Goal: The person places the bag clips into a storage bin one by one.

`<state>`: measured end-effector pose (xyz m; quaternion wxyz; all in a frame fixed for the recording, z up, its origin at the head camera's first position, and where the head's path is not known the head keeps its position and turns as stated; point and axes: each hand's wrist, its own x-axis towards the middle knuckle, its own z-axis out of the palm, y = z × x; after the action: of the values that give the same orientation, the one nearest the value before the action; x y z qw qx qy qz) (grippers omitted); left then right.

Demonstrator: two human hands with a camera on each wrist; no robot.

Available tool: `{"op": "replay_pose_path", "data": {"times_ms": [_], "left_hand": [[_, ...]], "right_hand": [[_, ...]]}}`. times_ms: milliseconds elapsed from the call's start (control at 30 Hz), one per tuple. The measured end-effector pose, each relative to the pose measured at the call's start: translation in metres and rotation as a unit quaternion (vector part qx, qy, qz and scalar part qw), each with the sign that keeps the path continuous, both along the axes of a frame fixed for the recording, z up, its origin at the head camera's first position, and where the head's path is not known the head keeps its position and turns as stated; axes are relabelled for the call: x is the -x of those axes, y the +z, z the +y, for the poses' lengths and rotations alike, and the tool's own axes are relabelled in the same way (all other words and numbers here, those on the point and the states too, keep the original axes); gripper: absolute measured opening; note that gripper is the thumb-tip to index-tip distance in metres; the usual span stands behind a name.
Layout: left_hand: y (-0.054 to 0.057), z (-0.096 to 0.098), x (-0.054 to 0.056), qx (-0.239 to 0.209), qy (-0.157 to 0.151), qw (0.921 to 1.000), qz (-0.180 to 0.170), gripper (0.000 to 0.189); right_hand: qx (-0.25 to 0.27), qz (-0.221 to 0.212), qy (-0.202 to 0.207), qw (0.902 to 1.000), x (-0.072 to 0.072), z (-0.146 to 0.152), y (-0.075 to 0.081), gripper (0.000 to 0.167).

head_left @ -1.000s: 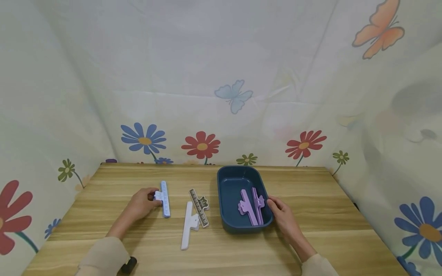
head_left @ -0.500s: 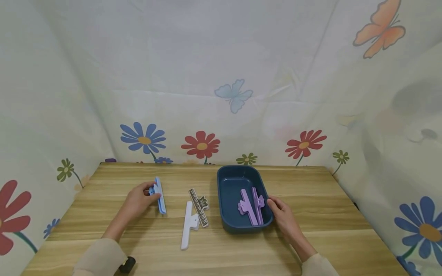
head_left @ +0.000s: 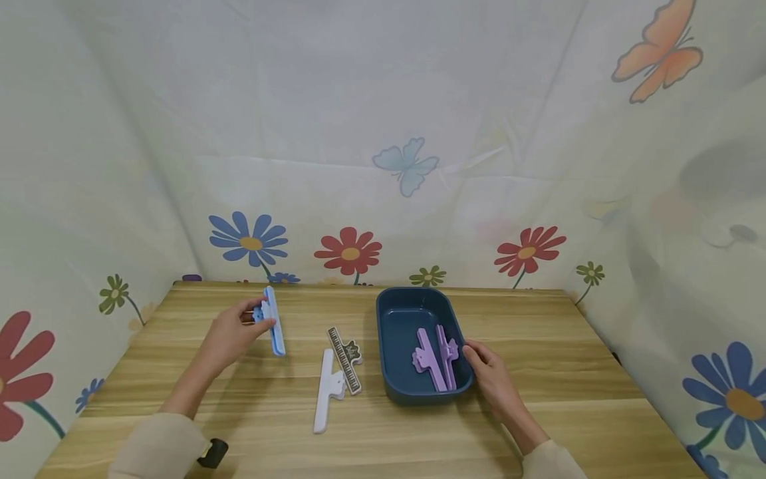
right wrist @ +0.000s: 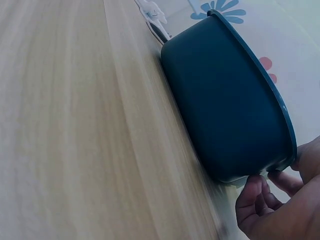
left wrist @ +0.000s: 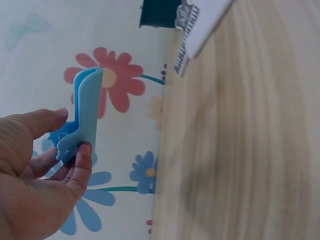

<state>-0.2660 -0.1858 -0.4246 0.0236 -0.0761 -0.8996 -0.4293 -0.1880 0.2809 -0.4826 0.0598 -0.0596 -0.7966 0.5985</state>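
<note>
My left hand [head_left: 230, 336] pinches a light blue bag clip [head_left: 274, 326] by its short handles, thumb on one side and fingers on the other. In the left wrist view this clip [left wrist: 91, 107] stands with its long bar upward, above the tabletop's level. My right hand [head_left: 493, 379] holds the dark blue plastic bin [head_left: 395, 339] at its right side, thumb at the rim. The right wrist view shows curled fingertips against the bin's outer wall [right wrist: 225, 100]. Two purple bag clips [head_left: 428, 359] lie inside the bin, toward its near right.
Left of the bin, a white bag clip [head_left: 324, 392] and a black-and-white piano-key clip [head_left: 345, 359] lie close together on the wooden table [head_left: 251, 412]. A flower-printed curtain [head_left: 299, 173] encloses the table's back and sides.
My left hand has picked the light blue clip up off the table, moving it away and slightly left while turning it on edge. The right hand and bin have stayed put.
</note>
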Motion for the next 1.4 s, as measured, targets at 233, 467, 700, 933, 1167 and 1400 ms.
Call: {"op": "replay_pose_path", "data": {"times_ms": [233, 467, 700, 933, 1167, 1400], "left_hand": [[0.025, -0.005, -0.005, -0.002, -0.011, 0.9999, 0.012, 0.068], [0.049, -0.012, -0.007, -0.006, -0.015, 0.9997, 0.018, 0.071], [0.071, -0.014, -0.01, -0.019, -0.023, 0.9985, 0.046, 0.068], [0.096, -0.014, -0.011, -0.019, -0.029, 0.9965, 0.077, 0.068], [0.122, -0.013, -0.015, -0.02, -0.036, 0.9945, 0.097, 0.069], [0.135, -0.011, -0.02, -0.012, -0.028, 0.9946, 0.099, 0.071]], "right_hand": [[-0.01, -0.008, -0.002, 0.9999, 0.001, -0.001, 0.0, 0.044], [-0.005, -0.007, -0.002, 1.0, 0.001, -0.001, -0.001, 0.045], [-0.005, -0.011, -0.004, 0.9999, 0.002, -0.001, -0.001, 0.045], [-0.017, -0.002, -0.002, 0.9999, 0.002, -0.001, -0.001, 0.045], [-0.018, -0.004, 0.0, 0.9998, 0.002, 0.0, -0.002, 0.046], [-0.015, -0.006, -0.002, 0.9999, 0.002, 0.001, -0.001, 0.046]]}}
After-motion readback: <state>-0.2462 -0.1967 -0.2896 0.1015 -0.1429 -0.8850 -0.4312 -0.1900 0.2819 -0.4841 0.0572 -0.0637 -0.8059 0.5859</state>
